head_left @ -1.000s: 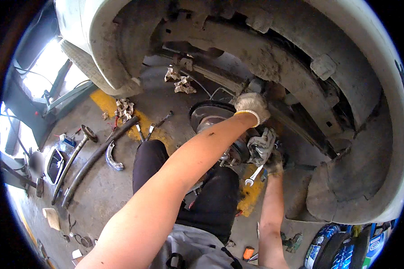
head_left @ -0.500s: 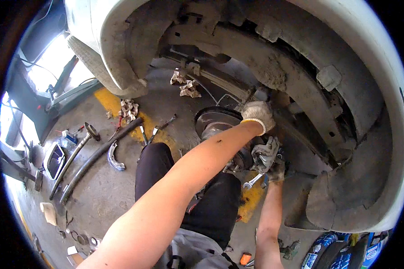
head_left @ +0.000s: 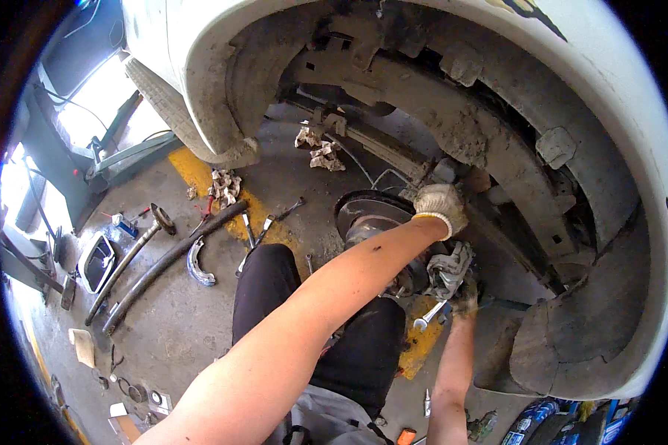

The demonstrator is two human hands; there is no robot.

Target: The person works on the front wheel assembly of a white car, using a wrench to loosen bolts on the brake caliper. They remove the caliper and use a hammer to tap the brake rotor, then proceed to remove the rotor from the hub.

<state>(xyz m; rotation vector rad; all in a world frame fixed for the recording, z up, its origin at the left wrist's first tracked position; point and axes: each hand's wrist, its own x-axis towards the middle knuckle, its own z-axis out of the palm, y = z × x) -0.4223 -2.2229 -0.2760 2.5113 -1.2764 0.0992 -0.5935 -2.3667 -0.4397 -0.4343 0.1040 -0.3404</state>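
My left hand (head_left: 439, 208), in a dirty off-white knit glove, reaches across to the axle end beside the round brake backing plate (head_left: 371, 204). Its fingers curl down around something that the glove hides. Lower and to the right is my right hand (head_left: 465, 298), in a dark, soiled glove. The silver open end of a wrench (head_left: 427, 317) juts out from it, and the fingers seem closed around its shaft. A crumpled grey cloth (head_left: 449, 268) sits against the right hand, near the hub. My left forearm covers part of the hub.
A white car's wheel arch (head_left: 393, 70) curves overhead. On the floor at left lie a long dark bar (head_left: 167, 271), a hammer (head_left: 137, 248), a curved brake shoe (head_left: 198, 263), wrenches (head_left: 263, 226) and crumpled rags (head_left: 225, 184). Tyres (head_left: 549, 423) stand at lower right.
The whole view has shifted, so the scene sits slightly lower and farther right. Both hands keep nearly the same places at the axle end, with the wrench still beside the right hand.
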